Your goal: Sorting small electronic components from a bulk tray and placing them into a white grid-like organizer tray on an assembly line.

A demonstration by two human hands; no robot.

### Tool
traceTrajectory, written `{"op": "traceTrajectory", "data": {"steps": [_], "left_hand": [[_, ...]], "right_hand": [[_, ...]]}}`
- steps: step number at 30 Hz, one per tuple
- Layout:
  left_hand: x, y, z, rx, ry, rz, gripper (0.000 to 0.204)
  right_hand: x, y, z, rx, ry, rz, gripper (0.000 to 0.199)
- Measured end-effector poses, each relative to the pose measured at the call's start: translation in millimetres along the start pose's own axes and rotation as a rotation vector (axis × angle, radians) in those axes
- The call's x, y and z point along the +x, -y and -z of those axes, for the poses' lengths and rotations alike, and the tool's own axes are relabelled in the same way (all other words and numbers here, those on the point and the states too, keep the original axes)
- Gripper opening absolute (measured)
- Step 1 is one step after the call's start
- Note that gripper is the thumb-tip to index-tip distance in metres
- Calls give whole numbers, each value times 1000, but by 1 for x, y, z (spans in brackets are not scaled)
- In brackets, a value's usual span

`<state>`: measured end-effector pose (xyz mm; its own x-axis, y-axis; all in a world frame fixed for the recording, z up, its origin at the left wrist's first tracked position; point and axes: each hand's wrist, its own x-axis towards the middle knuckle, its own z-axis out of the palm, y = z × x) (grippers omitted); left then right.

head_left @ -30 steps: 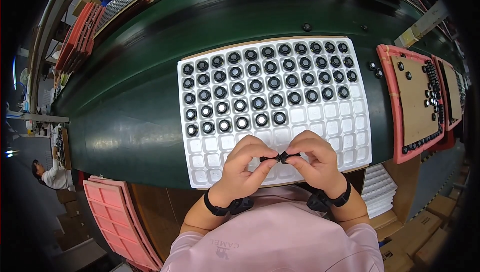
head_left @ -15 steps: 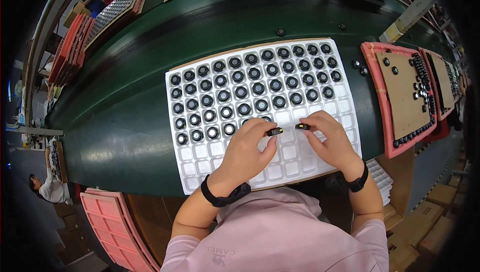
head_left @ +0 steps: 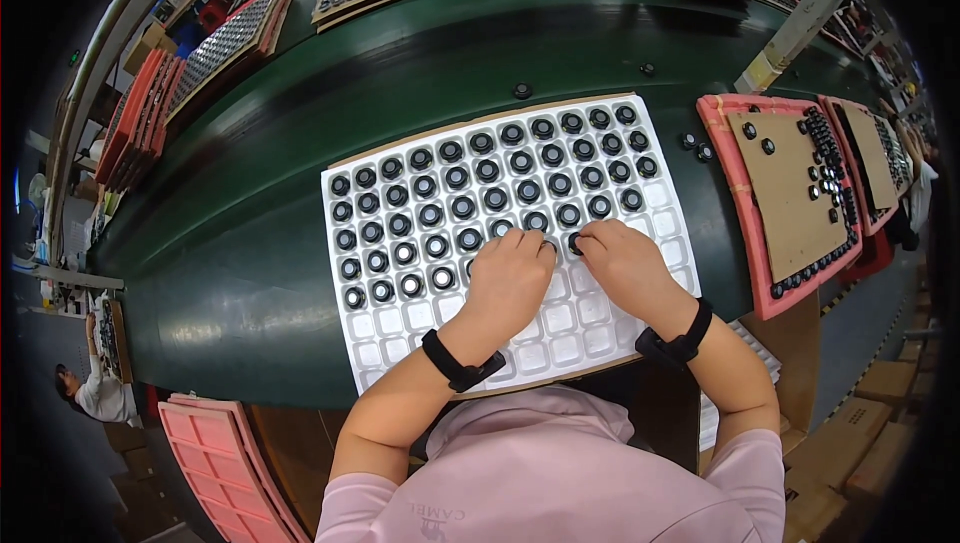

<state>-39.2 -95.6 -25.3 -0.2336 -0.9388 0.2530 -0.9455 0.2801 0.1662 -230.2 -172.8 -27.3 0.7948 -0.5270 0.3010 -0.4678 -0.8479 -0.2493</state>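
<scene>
1. The left hand (head_left: 512, 273) comes from the near edge with the forearm going up and a little to the right. It lies palm down on the white tray (head_left: 668, 215), and the fingers are curled and pressed together, with the tips at a cell in the fifth row.
2. The right hand (head_left: 628, 265) lies just beside it, also palm down, with the forearm going up and to the left. Its fingers (head_left: 592, 238) are pressed together and pinch a small black ring (head_left: 575, 240) at a tray cell.
3. I cannot tell if the left hand holds a ring, because the fingertips hide the cell.
4. Each wrist carries one black band (head_left: 462, 364), so two bands.
5. The tray is one, a rectangle with its long axis running left to right, slightly turned so the right end is farther. It lies on the green bench (head_left: 250, 243), in the middle.
6. The ring lies flat, with its hole pointing up, near the middle of the tray.
7. The far rows of the tray are filled with black rings (head_left: 480, 175); the near rows are mostly empty. The exact number I cannot count surely.
8. On the right there are two pink trays (head_left: 722, 133) with brown cardboard and loose black parts.
</scene>
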Motion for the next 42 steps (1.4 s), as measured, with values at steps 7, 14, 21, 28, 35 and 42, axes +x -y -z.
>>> {"op": "traceTrajectory", "data": {"steps": [7,14,21,28,35,42], "left_hand": [[-5,4,-7,-69,-36,-25,13],[-6,4,-6,-51,-30,-28,8],[-7,5,14,-285,34,65,14],[12,38,66,-483,200,186,17],[78,122,73,-515,225,355,12],[144,188,47,-240,219,435,11]], "right_hand": [[-3,-3,-3,-10,-47,47,19],[-3,-1,-5,-17,-31,30,13],[-4,-3,-4,15,-23,42,12],[13,-21,35,257,43,-57,13],[78,-104,61,123,80,-314,17],[139,-177,45,-22,93,-368,20]]}}
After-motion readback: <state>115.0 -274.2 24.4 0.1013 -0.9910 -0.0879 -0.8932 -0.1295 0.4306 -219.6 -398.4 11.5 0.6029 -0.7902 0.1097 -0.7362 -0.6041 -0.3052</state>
